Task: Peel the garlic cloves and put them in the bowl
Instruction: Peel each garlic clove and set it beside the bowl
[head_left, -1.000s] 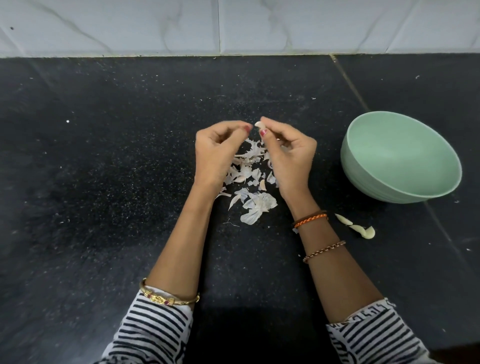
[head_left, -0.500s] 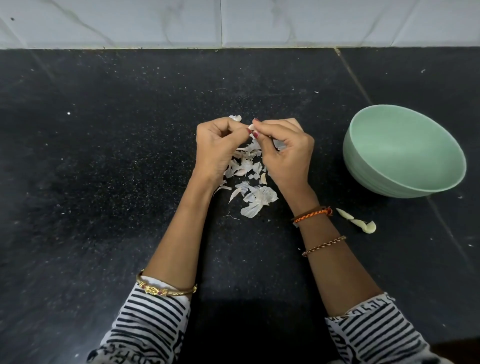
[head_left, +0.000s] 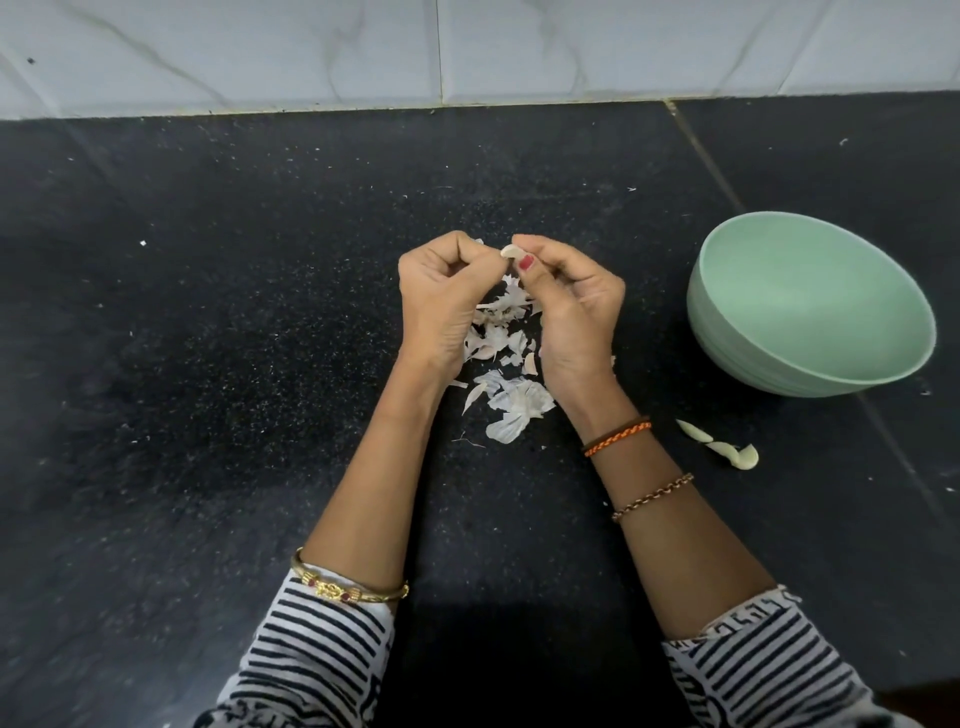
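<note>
While a clove (head_left: 511, 251) is pinched between the fingertips of the left hand (head_left: 441, 299) and right hand (head_left: 569, 306), brought together over the skin pile (head_left: 511, 364), peeling is judged midway. Right of the wrists, peeled cloves (head_left: 719, 446) are seen on the counter (head_left: 208, 338), not yet in the bowl (head_left: 810, 304), far right, which looks empty.

Both hands pinching garlic clove (head_left: 512, 252) over peels (head_left: 511, 400), green bowl (head_left: 810, 306) right
</note>
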